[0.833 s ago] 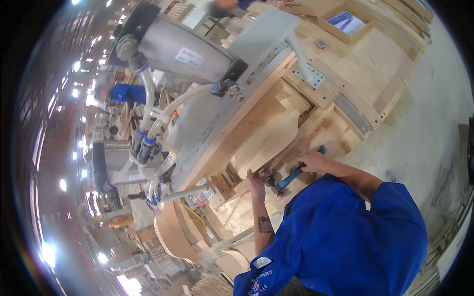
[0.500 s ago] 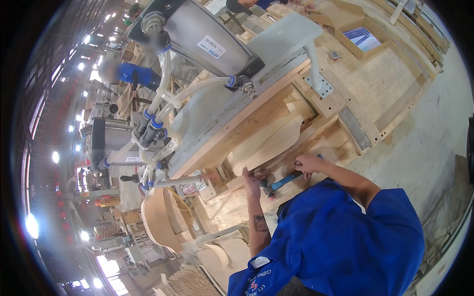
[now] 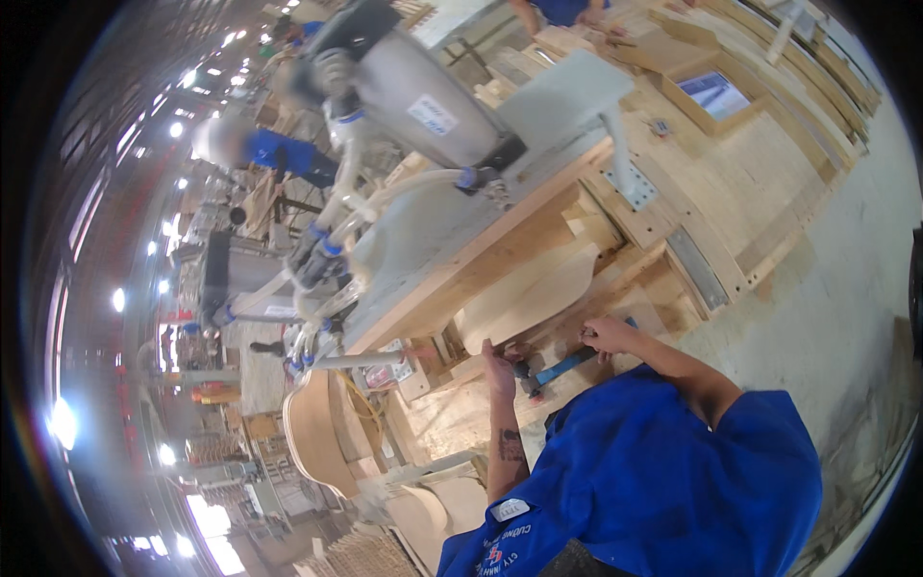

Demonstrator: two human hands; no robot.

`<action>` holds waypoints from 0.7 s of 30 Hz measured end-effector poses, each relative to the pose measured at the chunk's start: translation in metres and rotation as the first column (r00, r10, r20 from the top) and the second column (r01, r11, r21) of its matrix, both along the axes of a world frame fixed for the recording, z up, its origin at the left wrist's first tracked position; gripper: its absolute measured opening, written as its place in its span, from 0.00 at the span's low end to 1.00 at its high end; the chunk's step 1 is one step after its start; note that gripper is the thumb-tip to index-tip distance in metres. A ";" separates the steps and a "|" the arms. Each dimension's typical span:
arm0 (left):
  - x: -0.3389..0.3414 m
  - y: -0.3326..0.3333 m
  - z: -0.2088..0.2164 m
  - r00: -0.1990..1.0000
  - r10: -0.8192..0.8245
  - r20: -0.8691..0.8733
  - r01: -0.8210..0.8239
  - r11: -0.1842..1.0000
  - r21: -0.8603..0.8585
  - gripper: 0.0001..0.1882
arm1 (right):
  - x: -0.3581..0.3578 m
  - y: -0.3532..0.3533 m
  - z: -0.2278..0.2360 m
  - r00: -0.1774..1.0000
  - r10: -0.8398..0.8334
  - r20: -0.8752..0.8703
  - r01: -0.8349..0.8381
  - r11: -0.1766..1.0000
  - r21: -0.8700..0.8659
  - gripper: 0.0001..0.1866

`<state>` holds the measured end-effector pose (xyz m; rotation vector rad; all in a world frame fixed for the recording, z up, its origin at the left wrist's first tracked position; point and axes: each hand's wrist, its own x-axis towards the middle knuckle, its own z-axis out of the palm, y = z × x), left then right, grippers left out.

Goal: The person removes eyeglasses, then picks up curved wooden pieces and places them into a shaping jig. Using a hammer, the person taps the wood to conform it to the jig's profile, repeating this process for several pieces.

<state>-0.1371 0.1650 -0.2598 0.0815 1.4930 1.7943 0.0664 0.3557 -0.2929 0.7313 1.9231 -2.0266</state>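
Note:
A pale, curved wooden panel [image 3: 534, 291] lies in the wooden frame of a press-like fixture. At its near left end is my left hand [image 3: 498, 367], thumb up against the edge and fingers curled around it. To the right, my right hand [image 3: 611, 337] is held over the frame's near side with its fingers bent together; what they hold, if anything, is too small to make out. Between my hands and my body lies a blue and dark tool [image 3: 562, 367], whose exact kind I cannot tell.
Two metal air cylinders [image 3: 423, 96] with clear hoses stand above the beam [image 3: 471, 260]. An opened cardboard box [image 3: 716, 91] sits on the table at the far right. Curved wooden pieces [image 3: 322, 428] stand at the left. Other people in blue work farther back.
The whole view has shifted slightly, so the fixture appears lower and farther right. Both my hands stay at nearly the same places by the panel and frame.

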 end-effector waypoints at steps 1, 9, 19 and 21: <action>0.002 0.004 0.001 1.000 0.006 -0.006 -0.006 1.000 -0.007 0.27 | -0.001 0.001 0.000 1.000 0.000 0.013 0.000 1.000 0.006 0.15; 0.002 0.008 0.006 0.995 -0.034 -0.089 0.026 0.996 -0.091 0.31 | -0.007 0.001 -0.005 0.998 -0.044 0.039 0.047 0.995 -0.085 0.13; 0.002 0.011 0.007 0.998 -0.021 -0.056 0.016 0.997 -0.080 0.29 | 0.000 -0.003 0.008 0.995 -0.102 -0.010 0.102 0.995 0.012 0.14; 0.001 0.009 0.007 0.998 -0.028 -0.047 0.023 0.995 -0.097 0.30 | 0.000 -0.004 0.010 0.996 -0.089 -0.016 0.089 0.996 0.026 0.14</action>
